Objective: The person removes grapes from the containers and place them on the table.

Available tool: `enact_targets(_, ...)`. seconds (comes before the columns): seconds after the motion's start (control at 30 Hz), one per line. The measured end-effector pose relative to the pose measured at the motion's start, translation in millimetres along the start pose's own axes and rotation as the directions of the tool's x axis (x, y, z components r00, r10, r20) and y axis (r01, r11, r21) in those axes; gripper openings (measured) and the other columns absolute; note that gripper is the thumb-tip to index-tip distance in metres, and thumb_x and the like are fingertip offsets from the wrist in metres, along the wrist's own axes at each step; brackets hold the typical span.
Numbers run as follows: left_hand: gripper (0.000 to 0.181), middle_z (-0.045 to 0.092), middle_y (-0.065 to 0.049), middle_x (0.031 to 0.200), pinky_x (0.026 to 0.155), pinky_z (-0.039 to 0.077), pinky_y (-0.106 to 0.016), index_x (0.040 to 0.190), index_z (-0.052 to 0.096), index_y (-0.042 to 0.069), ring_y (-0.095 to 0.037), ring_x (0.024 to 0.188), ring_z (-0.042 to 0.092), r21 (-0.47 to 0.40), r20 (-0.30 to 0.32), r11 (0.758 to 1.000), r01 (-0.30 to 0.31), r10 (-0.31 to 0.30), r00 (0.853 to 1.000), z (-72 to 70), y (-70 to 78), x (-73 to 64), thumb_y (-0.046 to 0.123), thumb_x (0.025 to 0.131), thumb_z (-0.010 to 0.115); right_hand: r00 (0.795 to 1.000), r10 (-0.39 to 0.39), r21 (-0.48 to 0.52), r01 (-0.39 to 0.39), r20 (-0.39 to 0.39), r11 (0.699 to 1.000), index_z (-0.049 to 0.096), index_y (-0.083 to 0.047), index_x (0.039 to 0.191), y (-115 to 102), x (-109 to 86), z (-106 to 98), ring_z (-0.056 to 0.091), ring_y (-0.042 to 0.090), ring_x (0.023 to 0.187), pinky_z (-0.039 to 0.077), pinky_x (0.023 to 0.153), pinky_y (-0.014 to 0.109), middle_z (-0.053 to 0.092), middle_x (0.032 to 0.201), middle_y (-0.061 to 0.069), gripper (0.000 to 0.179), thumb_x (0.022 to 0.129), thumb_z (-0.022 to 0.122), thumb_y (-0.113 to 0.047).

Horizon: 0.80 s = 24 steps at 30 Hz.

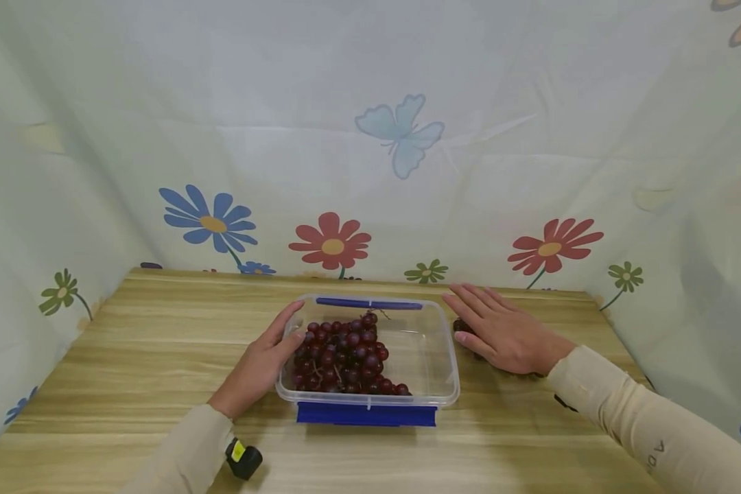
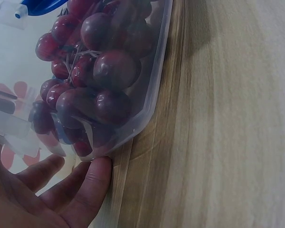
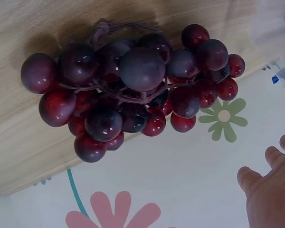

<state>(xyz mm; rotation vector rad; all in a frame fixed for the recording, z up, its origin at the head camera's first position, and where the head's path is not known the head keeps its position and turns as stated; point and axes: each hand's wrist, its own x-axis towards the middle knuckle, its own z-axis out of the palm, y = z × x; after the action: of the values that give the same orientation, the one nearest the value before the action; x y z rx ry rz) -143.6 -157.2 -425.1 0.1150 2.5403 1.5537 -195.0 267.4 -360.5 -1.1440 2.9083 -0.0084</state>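
A clear plastic food container [image 1: 416, 357] with blue clips stands in front of me, uncovered. Dark red grapes [image 1: 339, 353] fill mostly its left part. My left hand [image 1: 262, 360] holds the container's left side, thumb over the rim. Fingertips [image 2: 97, 173] touch its outer wall in the left wrist view. To the right of the container, my right hand [image 1: 500, 333] is spread palm down over a second bunch of grapes [image 3: 142, 71], holding nothing. That bunch lies on the table, largely covered by the hand in the head view; whether they touch, I cannot tell.
The wood-grain table [image 1: 179, 322] ends at a white cloth backdrop [image 1: 284, 158] printed with flowers and a butterfly. More cloth rises at both sides. A small black device [image 1: 243, 460] sits by my left wrist.
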Motion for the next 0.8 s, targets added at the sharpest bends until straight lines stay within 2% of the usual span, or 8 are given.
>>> enact_targets(0.33, 0.053, 0.023, -0.007, 0.175, 0.124, 0.021, -0.07, 0.161, 0.02, 0.054, -0.041, 0.161, 0.022, -0.008, -0.01, 1.0, 0.003, -0.003, 1.0, 0.7, -1.7, 1.7, 0.049, 0.112, 0.039, 0.999, -0.037, -0.031, 0.038, 0.029, 0.999, 0.011, -0.019, 0.169, -10, 7.4, -5, 0.013, 0.031, 0.165, 0.017, 0.132, 0.057, 0.006, 0.178, 0.005, 0.071, 0.111, 0.038, -0.05)
enact_targets(0.57, 0.053, 0.026, -0.009, 0.174, 0.125, 0.021, -0.069, 0.161, 0.021, 0.053, -0.04, 0.161, 0.022, -0.01, -0.008, 1.0, -0.002, 0.002, 1.0, 1.0, -0.6, 1.0, 0.051, 0.111, 0.039, 0.996, -0.092, -0.036, 0.092, 0.003, 0.995, 0.014, -0.017, 0.169, -16, 11.3, -6, 0.016, 0.033, 0.164, 0.02, 0.131, 0.059, 0.009, 0.178, 0.008, 0.07, 0.112, 0.038, -0.048)
enact_targets(0.8, 0.053, 0.025, -0.009, 0.174, 0.125, 0.021, -0.069, 0.162, 0.02, 0.053, -0.041, 0.161, 0.022, -0.016, -0.005, 1.0, 0.009, -0.009, 1.0, 0.3, 1.0, 0.8, 0.046, 0.112, 0.039, 0.992, -0.122, -0.049, 0.122, 0.009, 0.991, 0.012, -0.017, 0.169, -23, 15.9, -9, 0.016, 0.032, 0.164, 0.02, 0.132, 0.057, 0.009, 0.178, 0.007, 0.07, 0.112, 0.037, -0.049)
